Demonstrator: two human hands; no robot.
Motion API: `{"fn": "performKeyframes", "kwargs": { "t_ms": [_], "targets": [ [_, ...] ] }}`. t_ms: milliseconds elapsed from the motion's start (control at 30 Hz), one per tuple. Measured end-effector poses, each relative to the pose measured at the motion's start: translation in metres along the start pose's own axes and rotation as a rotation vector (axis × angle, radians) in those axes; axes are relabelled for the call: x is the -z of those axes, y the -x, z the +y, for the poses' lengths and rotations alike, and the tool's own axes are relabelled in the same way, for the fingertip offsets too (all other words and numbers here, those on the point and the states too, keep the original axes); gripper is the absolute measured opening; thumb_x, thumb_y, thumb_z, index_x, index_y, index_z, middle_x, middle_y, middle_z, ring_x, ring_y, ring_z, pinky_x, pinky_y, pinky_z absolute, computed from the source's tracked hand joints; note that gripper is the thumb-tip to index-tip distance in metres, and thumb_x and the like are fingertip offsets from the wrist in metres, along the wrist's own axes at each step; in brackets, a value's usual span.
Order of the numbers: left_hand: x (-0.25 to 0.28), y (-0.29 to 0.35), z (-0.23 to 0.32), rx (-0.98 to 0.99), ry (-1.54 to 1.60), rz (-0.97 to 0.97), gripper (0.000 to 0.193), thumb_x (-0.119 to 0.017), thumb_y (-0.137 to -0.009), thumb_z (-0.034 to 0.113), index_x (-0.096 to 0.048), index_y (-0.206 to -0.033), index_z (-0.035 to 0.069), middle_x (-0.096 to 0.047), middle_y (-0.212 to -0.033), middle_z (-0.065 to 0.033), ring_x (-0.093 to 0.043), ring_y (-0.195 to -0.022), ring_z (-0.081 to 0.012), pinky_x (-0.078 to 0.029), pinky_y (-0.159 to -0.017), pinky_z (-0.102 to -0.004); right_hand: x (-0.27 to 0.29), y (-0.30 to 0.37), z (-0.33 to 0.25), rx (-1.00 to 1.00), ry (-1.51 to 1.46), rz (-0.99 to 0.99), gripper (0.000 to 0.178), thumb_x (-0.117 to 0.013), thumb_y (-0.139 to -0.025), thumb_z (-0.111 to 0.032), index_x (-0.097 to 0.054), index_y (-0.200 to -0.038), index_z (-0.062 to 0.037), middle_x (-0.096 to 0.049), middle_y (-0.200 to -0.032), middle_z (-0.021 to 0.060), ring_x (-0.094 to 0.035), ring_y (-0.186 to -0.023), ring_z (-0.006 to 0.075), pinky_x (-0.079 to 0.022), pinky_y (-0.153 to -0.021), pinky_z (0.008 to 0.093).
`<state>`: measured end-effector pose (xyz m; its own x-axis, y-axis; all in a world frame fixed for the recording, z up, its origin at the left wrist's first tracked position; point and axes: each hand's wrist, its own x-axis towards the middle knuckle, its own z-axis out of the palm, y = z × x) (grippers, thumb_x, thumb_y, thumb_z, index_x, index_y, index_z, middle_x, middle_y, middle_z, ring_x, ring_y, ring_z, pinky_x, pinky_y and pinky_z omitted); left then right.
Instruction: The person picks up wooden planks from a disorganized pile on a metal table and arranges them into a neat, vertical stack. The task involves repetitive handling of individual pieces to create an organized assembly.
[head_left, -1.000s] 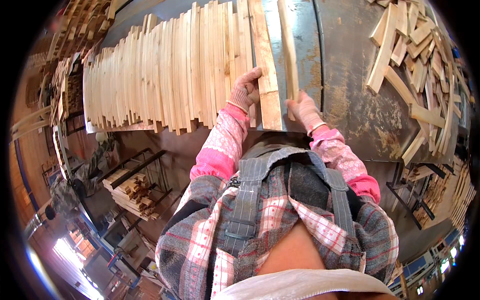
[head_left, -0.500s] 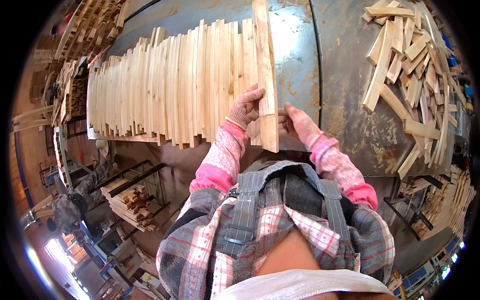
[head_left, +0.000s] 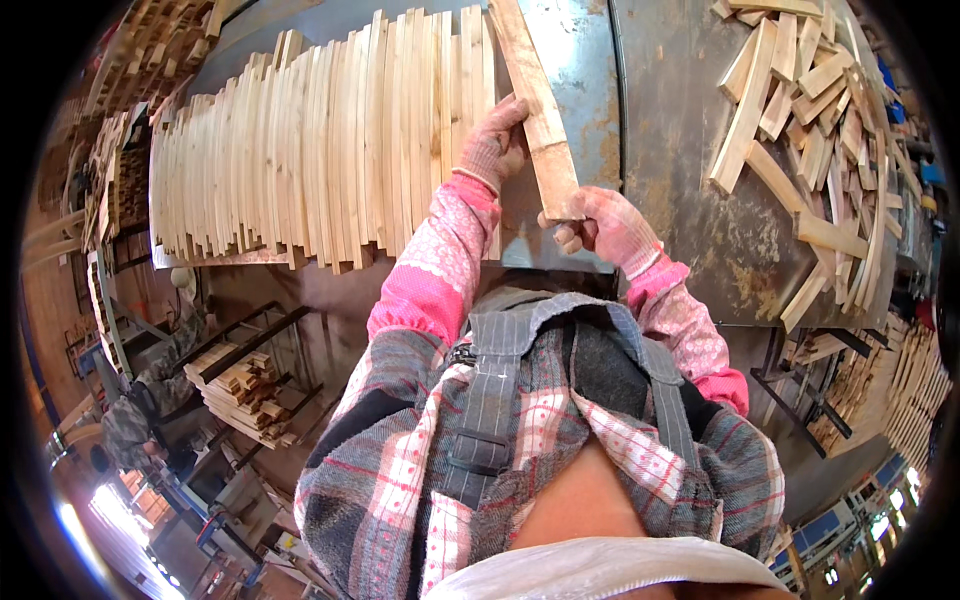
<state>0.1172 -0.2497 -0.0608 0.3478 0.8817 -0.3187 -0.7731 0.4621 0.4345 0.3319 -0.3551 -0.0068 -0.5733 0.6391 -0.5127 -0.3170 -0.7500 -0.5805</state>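
Both my hands, in pinkish gloves, hold one pale wooden board [head_left: 540,110] raised over the metal table, its far end leaning left. My left hand [head_left: 497,140] grips its left edge around the middle. At the near end, my right hand [head_left: 603,228] closes on the board's corner with fingers curled. Left of the board lies a long row of wooden strips [head_left: 330,145], set side by side with their near ends uneven.
The steel table [head_left: 665,130] has rusty patches and a seam. At its right lies a jumbled heap of wood offcuts [head_left: 825,110]. Below stand racks with stacked wood [head_left: 240,395] at left and more boards [head_left: 880,385] at right. A person in camouflage clothing [head_left: 140,420] is at the lower left.
The board has gone from nearly upright in view to slanted, its near end swung right and farther from me. My right hand has shifted from its side onto its near end.
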Motion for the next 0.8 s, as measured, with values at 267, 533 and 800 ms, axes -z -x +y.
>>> {"fn": "performKeyframes", "kwargs": {
  "t_ms": [267, 533, 800],
  "targets": [
    [-0.026, 0.013, -0.007, 0.057, -0.23, -0.021, 0.053, -0.064, -0.098, 0.015, -0.048, -0.146, 0.001, -0.066, -0.126, -0.0094, -0.064, -0.117, -0.0245, -0.055, -0.101, -0.0438, -0.006, 0.012, 0.011, -0.037, 0.139, 0.176, 0.024, -0.07, -0.091, -0.014, -0.064, -0.109, 0.0007, -0.069, -0.09, 0.0058, -0.064, -0.068, 0.0145, -0.053, -0.061, 0.0298],
    [-0.067, 0.002, -0.041, 0.141, -0.247, -0.121, 0.056, -0.063, -0.098, 0.018, -0.047, -0.149, 0.001, -0.067, -0.125, -0.0059, -0.067, -0.108, -0.0162, -0.055, -0.094, -0.0335, 0.003, 0.047, 0.009, 0.01, 0.184, 0.249, 0.022, -0.069, -0.091, -0.014, -0.069, -0.106, 0.0018, -0.071, -0.09, 0.0055, -0.066, -0.075, 0.0151, -0.054, -0.068, 0.03],
    [-0.082, -0.041, -0.068, 0.092, -0.441, 0.244, 0.049, -0.063, -0.101, 0.019, -0.051, -0.142, -0.003, -0.07, -0.105, -0.0158, -0.069, -0.085, -0.0238, -0.059, -0.074, -0.0359, 0.132, 0.089, -0.216, 0.603, 1.585, 0.793, 0.015, -0.063, -0.093, -0.014, -0.073, -0.088, -0.003, -0.074, -0.087, 0.0117, -0.069, -0.075, 0.0223, -0.058, -0.069, 0.0349]
  ]
}}
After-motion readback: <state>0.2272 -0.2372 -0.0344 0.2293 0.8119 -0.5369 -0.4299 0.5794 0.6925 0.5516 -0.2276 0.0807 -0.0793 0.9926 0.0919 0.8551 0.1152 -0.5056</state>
